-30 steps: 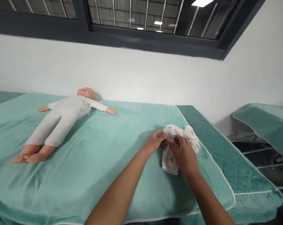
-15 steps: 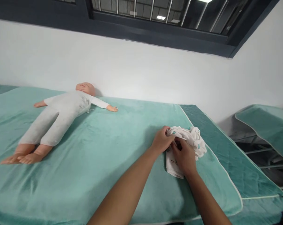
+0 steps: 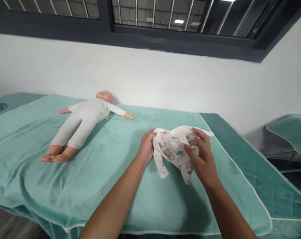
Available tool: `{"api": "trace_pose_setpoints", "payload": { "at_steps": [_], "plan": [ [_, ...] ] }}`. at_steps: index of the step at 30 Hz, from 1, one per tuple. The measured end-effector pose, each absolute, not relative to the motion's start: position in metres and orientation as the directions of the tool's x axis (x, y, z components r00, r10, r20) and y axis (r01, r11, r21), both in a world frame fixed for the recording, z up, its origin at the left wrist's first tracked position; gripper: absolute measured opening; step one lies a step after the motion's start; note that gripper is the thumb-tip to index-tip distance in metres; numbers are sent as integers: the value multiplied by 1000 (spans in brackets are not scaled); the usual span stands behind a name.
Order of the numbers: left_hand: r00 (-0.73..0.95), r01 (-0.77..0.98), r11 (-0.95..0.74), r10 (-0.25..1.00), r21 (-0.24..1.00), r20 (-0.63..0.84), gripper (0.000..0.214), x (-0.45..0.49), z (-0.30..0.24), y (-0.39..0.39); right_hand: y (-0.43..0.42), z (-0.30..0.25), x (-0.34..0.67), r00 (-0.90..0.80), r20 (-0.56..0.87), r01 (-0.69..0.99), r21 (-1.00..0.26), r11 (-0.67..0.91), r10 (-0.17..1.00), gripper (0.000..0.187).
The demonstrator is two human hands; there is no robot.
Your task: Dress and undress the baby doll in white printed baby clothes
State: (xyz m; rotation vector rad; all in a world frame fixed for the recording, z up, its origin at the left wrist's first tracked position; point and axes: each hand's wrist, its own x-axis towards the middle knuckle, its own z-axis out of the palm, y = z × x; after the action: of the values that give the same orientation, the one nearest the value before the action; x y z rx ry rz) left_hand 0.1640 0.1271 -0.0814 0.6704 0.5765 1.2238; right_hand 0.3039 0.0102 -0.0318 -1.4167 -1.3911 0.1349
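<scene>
A white baby garment [image 3: 174, 141] with a green and teal print hangs between my hands over the mint blanket [image 3: 150, 199]. What look like a sleeve and a pointed corner dangle below it. My left hand [image 3: 147, 146] is closed on its left edge, thumb on top. On the other side my right hand [image 3: 202, 152] grips the cloth with curved fingers, some hidden in the folds. Left of my hands, a baby doll [image 3: 87, 111] in a white suit lies on its back with arms spread, its head by the wall.
A darker green quilted cover [image 3: 250, 166] shows along the blanket's right side. Farther right stands another green-covered surface [image 3: 292, 131] on a metal frame. Behind the bed is a white wall [image 3: 150, 79] beneath a dark-framed barred window [image 3: 165, 16].
The garment, bunched near the blanket before, is now lifted and partly spread out. My hands have moved apart, the left one shifting leftward. The view has turned a little left.
</scene>
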Motion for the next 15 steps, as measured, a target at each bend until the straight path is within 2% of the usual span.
{"api": "trace_pose_setpoints", "payload": {
  "at_steps": [2,4,5,6,11,15],
  "plan": [
    [290,-698,267,954,665,-79,19,149,-80,132,23,-42,296,258,542,668,-698,257,800,25],
    [351,-705,324,932,631,-86,23,144,-80,132,39,-58,287,210,458,649,-726,228,864,56],
    [378,-703,345,922,622,-84,26,144,-80,131,46,-65,283,183,413,636,-742,213,892,69],
    [397,-701,360,914,616,-83,28,145,-80,130,52,-72,280,160,377,630,-751,199,912,73],
    [368,-734,346,926,584,-86,31,151,-87,131,59,-78,273,159,338,680,-719,145,928,42],
    [274,-832,302,953,465,-128,28,149,-96,140,52,-74,274,355,347,611,-789,66,868,30]
  ]
}}
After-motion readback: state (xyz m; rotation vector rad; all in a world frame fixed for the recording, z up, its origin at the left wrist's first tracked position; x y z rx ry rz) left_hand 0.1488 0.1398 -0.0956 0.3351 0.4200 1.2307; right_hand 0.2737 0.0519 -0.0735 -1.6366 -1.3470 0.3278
